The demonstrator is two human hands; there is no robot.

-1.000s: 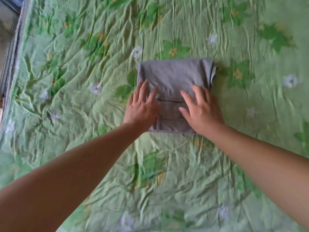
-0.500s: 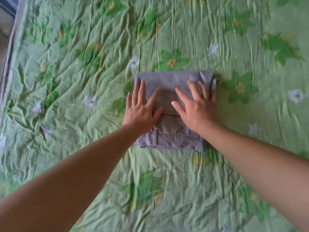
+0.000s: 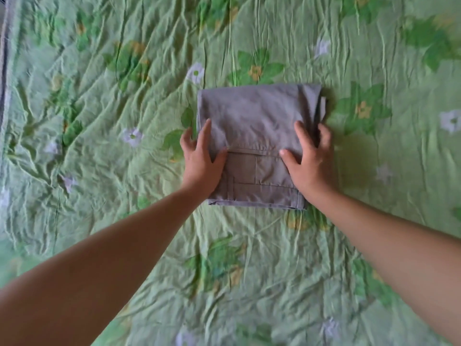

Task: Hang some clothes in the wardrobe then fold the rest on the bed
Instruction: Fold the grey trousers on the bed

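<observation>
- Folded grey trousers (image 3: 257, 121) lie in a tidy rectangle about mid-bed, flat on the crumpled green floral sheet (image 3: 99, 151). The waistband and a belt loop show at the near end.
- Hidden stuff: both near side edges of the bundle are covered by the hands and wrists, and you only get the top layer, so the folds underneath are anyone's guess.
- Along the right side a few layer edges peek out past the top fold, but it's too soft there to count them.
- The far-left strip is the bed's edge (image 3: 4, 58), cut off and blurry, and I can't make out what's past it.
- Both bare forearms run out of the bottom corners of the shot.
- Left hand (image 3: 202, 163): palm down on the trousers' left edge, open, fingers straight and spread, thumb lying on the cloth, outer fingers spilling over onto the sheet.
- Right hand (image 3: 309, 163): palm down on the right edge, also open and pressing flat, with the index finger and thumb on the fabric. The outer fingers sit right at the side fold, and I can't tell if their tips hook over it.
</observation>
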